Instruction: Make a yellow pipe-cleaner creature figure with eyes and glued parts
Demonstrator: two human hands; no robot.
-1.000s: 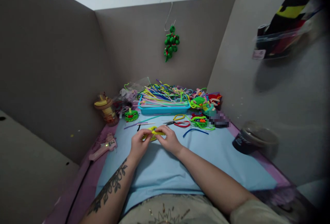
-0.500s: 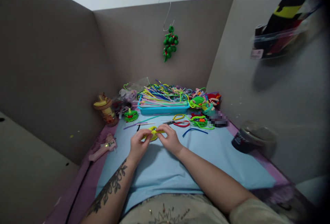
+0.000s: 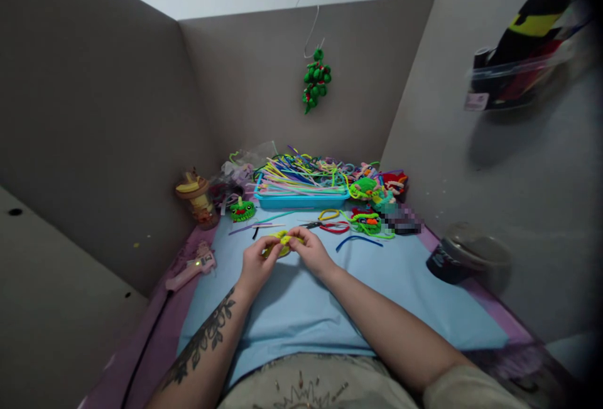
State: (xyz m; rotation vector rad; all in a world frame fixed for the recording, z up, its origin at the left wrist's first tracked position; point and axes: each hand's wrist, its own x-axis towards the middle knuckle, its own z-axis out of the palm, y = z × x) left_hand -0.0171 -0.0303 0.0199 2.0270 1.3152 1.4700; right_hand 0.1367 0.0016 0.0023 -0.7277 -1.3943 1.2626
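Both hands meet over the blue cloth (image 3: 330,308) at the middle of the table. Between them is a yellow piece of coiled pipe cleaner (image 3: 283,241), its finer shape partly covered by fingers. My left hand (image 3: 257,263) pinches its left side between thumb and fingertips. On the other side, my right hand (image 3: 315,254) is closed on the right part, its thumb close to the left thumb. Just beyond lie pliers (image 3: 333,228) with red and yellow handles, and a bent blue pipe cleaner (image 3: 360,239) rests to the right.
A blue tray (image 3: 301,201) heaped with pipe cleaners stands at the back. Green figures (image 3: 242,210) sit beside it. A pink glue gun (image 3: 191,272) and a cup (image 3: 198,201) are on the left, a dark tub (image 3: 447,258) on the right. Grey panels (image 3: 245,82) enclose the table.
The hands keep hold of the yellow piece, with fingers slightly shifted and more of its middle showing. The whole view has moved a little, so everything appears slightly further right.
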